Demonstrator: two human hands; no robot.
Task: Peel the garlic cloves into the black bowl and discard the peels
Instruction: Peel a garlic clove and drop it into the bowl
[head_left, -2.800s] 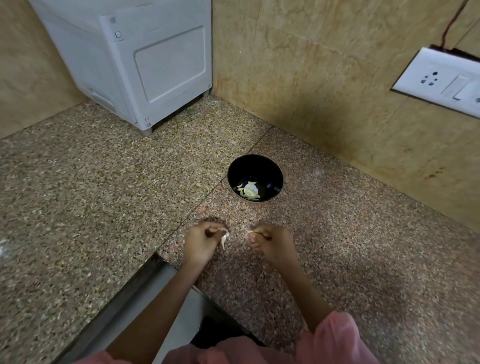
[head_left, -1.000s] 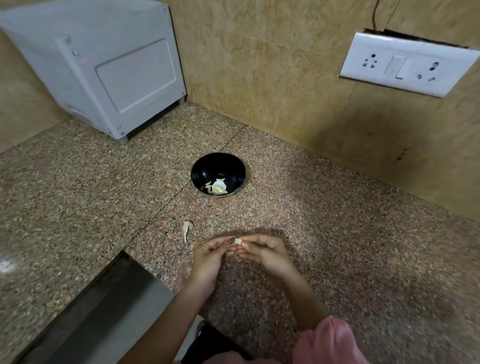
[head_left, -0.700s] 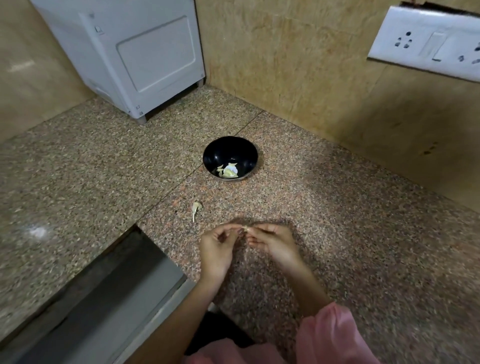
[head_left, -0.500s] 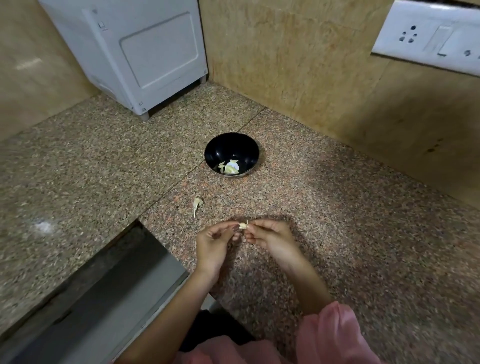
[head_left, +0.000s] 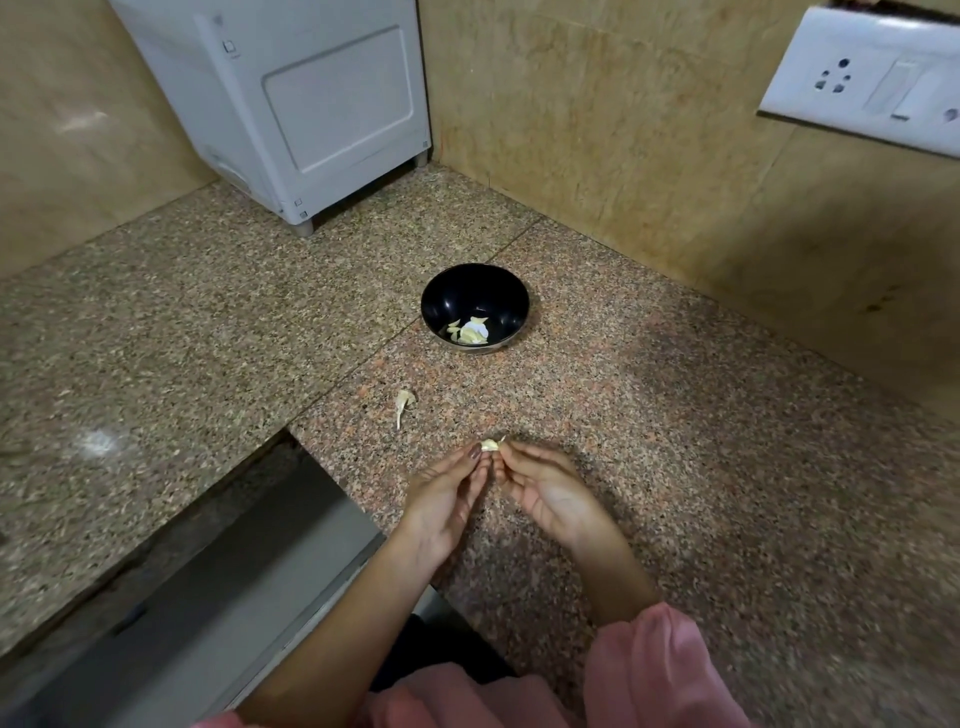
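Observation:
A black bowl (head_left: 475, 306) stands on the granite counter with several pale garlic pieces (head_left: 470, 331) at its bottom. Nearer to me, my left hand (head_left: 445, 499) and my right hand (head_left: 545, 486) meet fingertip to fingertip, palms turned up. Between them they pinch one small garlic clove (head_left: 490, 445), a bit of skin sticking out to its right. A loose garlic peel (head_left: 403, 401) lies on the counter, left of the hands and short of the bowl.
A white appliance (head_left: 291, 98) stands in the back left corner. A white switch and socket plate (head_left: 862, 78) is on the right wall. The counter (head_left: 675, 467) has a cut-out edge at the lower left, with a grey surface (head_left: 218, 597) below.
A peel that my left hand held 2.8 s ago now lies on the counter. Both hands have since come together on one clove and turned palms up.

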